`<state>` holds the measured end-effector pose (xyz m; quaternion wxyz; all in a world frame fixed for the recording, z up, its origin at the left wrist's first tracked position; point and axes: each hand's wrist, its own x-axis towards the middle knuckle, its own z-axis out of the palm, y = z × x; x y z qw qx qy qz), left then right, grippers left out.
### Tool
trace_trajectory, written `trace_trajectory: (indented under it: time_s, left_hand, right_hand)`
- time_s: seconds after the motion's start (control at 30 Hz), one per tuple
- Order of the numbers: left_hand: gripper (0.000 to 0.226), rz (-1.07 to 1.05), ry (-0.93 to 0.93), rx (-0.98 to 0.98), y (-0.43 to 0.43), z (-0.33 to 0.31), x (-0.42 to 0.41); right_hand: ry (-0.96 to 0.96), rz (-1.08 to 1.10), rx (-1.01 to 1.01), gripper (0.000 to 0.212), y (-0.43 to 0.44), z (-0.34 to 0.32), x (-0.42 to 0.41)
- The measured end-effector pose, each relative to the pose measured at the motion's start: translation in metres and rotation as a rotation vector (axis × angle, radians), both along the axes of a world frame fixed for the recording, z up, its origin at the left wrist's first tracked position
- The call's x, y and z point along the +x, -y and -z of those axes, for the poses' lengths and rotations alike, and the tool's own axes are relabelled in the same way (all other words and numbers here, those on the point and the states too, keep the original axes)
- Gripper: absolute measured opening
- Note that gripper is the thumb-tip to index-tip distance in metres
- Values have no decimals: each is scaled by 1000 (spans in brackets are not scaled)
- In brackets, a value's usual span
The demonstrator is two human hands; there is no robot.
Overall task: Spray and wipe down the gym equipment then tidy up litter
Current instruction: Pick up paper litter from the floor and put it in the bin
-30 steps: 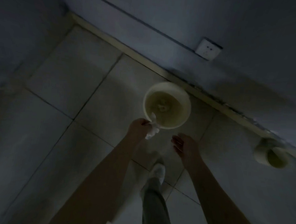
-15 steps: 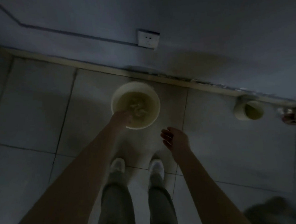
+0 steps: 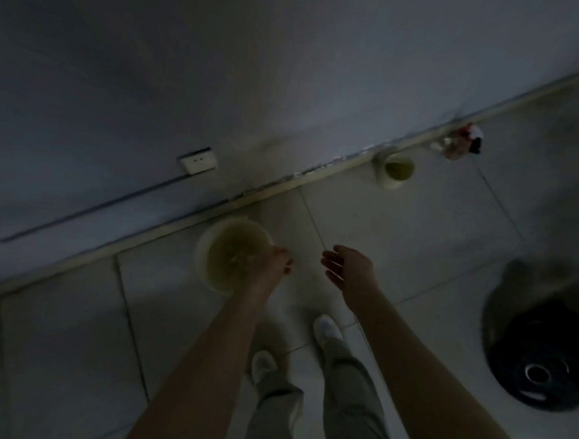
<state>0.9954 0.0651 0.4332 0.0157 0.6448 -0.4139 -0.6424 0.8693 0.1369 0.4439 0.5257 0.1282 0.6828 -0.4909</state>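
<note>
A pale round bin (image 3: 208, 245) stands on the tiled floor against the wall, with crumpled paper litter (image 3: 240, 258) lying inside it. My left hand (image 3: 273, 264) hovers over the bin's right rim, fingers loosely bent and holding nothing that I can see. My right hand (image 3: 348, 268) hangs to the right of the bin with relaxed fingers and nothing in it. The scene is dim and blurred.
A smaller pale container (image 3: 394, 171) sits by the skirting further right, with a red and white object (image 3: 463, 147) beyond it. A black weight plate (image 3: 540, 367) lies on the floor at right. A wall socket (image 3: 198, 160) is above the bin. My feet stand just behind the bin.
The white tissue that my left hand held one second ago has gone into the bin, and the hand is now bare. The view has swung, bringing the weight plate into sight.
</note>
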Motion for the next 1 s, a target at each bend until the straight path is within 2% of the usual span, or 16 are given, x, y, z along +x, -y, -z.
trace_trajectory:
  time_s: [0.43, 0.57, 0.73, 0.87, 1.0]
  left_hand:
    - [23, 623, -149, -25, -106, -106, -137]
    - [10, 798, -148, -67, -137, -136, -190]
    - [11, 968, -160, -125, -179, -169, -268]
    - [15, 981, -176, -163, -196, -178, -313]
    - [17, 1166, -167, -134, -235, -181, -362]
  right_hand:
    - [-101, 579, 87, 26, -159, -97, -82]
    - [-119, 706, 92, 24, -198, -116, -120]
    - [-121, 841, 49, 19, -243, -140, -181]
    - [-151, 851, 31, 17, -263, -154, -210]
    - [-145, 959, 50, 23, -308, -158, -239]
